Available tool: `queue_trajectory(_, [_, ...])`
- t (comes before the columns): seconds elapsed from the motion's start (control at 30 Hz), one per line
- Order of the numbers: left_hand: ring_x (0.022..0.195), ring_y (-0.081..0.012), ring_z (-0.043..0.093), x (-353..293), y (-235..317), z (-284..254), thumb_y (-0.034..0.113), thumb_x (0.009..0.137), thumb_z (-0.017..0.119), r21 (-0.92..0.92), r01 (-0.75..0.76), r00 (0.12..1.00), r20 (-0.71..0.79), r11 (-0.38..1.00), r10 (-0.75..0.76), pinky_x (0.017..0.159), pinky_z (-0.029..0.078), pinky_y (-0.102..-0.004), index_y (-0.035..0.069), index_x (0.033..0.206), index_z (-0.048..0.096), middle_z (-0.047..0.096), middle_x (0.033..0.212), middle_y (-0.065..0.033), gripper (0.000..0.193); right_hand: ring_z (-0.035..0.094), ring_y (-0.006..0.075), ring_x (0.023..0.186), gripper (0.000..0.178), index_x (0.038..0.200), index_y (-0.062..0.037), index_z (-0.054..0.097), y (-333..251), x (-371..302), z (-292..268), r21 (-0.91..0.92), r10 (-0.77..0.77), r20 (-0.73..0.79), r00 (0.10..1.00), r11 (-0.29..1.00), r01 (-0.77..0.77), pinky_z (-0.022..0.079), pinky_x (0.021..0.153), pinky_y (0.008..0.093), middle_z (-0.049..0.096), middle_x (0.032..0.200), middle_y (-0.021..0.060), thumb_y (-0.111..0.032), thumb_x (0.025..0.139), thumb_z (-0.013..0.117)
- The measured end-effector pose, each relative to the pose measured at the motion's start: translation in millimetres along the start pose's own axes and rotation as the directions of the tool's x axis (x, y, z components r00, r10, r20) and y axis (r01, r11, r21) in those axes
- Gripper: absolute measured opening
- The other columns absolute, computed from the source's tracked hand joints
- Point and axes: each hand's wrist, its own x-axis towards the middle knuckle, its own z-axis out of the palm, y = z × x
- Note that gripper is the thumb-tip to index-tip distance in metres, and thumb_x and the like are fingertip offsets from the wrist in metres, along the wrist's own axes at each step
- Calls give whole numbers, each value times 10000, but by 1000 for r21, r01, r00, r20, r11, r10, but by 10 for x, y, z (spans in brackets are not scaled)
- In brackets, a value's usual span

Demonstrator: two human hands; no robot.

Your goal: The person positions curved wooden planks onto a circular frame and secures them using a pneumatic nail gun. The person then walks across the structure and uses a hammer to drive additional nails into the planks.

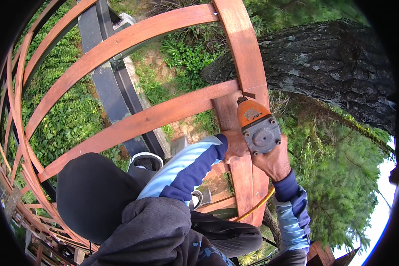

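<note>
My right hand point(272, 159) is wrapped round the grip of an orange and dark grey nail gun point(262, 135), whose bolted cap faces up. The tool's dark nose lies over the broad reddish-brown wooden beam point(249, 53), by its joint with a curved slat. Beside the tool, my left hand point(235, 145) closes on a short wooden board point(227, 111) set between the slat and the lower beam. The nail gun's body partly covers the fingers of my right hand. A yellow hose point(258, 206) crosses the beam below my hands.
Curved wooden slats point(119, 40) sweep leftward in an open frame, with gaps down to plants and soil. A dark steel beam point(106, 84) runs beneath them. A thick tree trunk point(319, 62) stands close at the right, above green foliage. My dark-trousered knees are low in view.
</note>
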Motion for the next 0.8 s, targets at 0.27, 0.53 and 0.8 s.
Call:
queue_trajectory(0.27, [1291, -298, 421, -12, -4, -47, 495, 579, 771, 70, -20, 999, 37, 997, 17, 1122, 297, -400, 60, 1217, 557, 510, 1342, -94, 801, 688, 295, 764, 370, 985, 21, 630, 134, -34, 96, 44, 67, 7, 998, 997, -67, 537, 669, 330, 663, 851, 193, -43, 626, 695])
queue_trajectory(0.53, [1279, -289, 430, -50, -1, -105, 511, 649, 726, 119, -6, 1000, 19, 993, 3, 1101, 323, -438, 177, 1082, 683, 544, 1310, -45, 549, 694, 253, 681, 154, 822, -1, 644, 333, 106, 112, -107, -112, -107, 988, 989, 100, 533, 592, 322, 675, 732, 138, -30, 671, 643])
queue_trajectory(0.8, [1155, -272, 547, -131, 28, -145, 439, 587, 794, 36, 23, 995, -97, 999, -19, 1036, 411, -355, 102, 1006, 685, 626, 1165, -58, 549, 696, 253, 694, 154, 849, -12, 659, 363, 136, 98, -159, -149, -58, 987, 977, 139, 537, 615, 327, 687, 753, 128, -50, 700, 643])
